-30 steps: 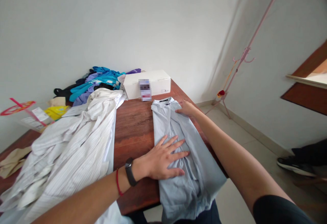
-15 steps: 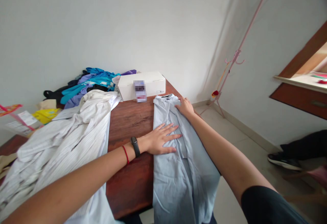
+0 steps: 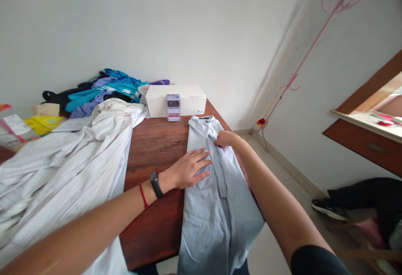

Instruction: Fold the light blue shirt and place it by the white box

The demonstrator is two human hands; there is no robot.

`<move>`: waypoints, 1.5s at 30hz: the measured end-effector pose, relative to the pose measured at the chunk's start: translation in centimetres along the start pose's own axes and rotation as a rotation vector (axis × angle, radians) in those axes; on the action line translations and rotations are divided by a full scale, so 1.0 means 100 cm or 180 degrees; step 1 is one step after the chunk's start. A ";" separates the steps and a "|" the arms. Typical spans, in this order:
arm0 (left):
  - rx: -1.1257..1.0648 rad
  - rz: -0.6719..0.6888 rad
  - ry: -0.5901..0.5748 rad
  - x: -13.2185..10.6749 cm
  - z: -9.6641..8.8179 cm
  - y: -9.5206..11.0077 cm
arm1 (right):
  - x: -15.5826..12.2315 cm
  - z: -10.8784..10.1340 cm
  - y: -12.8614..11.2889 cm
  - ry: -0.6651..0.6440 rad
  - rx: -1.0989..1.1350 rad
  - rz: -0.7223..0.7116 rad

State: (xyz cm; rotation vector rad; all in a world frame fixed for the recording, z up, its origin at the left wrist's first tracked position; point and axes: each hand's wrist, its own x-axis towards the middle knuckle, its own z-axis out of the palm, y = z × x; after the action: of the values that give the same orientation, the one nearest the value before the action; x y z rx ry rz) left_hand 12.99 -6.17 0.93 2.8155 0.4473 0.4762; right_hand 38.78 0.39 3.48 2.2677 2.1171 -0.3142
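Left hand (image 3: 192, 169): spreading flat, fingers apart, on the long light-blue cloth shirt (image 3: 204, 220), gripping nothing.
Right hand (image 3: 226, 139): curling its fingers against the shirt's right side near the collar; I cannot tell whether it is pinching fabric.
Shirt: lying on the reddish-brown wooden table (image 3: 153, 149), hanging past the near edge.
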 end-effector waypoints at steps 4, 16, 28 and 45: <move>0.0044 -0.0027 -0.0260 -0.002 0.004 -0.003 | -0.006 -0.009 -0.012 -0.0063 0.0040 -0.0005; 0.0045 0.0009 -0.0366 -0.005 0.003 0.001 | 0.000 0.007 -0.017 -0.0177 0.0543 -0.0098; -0.0006 0.0424 -0.0591 -0.015 0.004 0.056 | 0.010 0.028 -0.012 0.1118 0.1041 -0.0359; 0.0009 0.0483 -0.0374 -0.014 0.011 0.053 | 0.012 0.033 -0.012 0.1144 0.1077 -0.0369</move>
State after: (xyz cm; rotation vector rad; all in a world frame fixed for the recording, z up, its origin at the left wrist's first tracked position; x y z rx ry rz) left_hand 13.45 -11.76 1.09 2.8734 0.2120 0.3370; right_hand 37.21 1.15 0.24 2.5519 2.5490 -0.3075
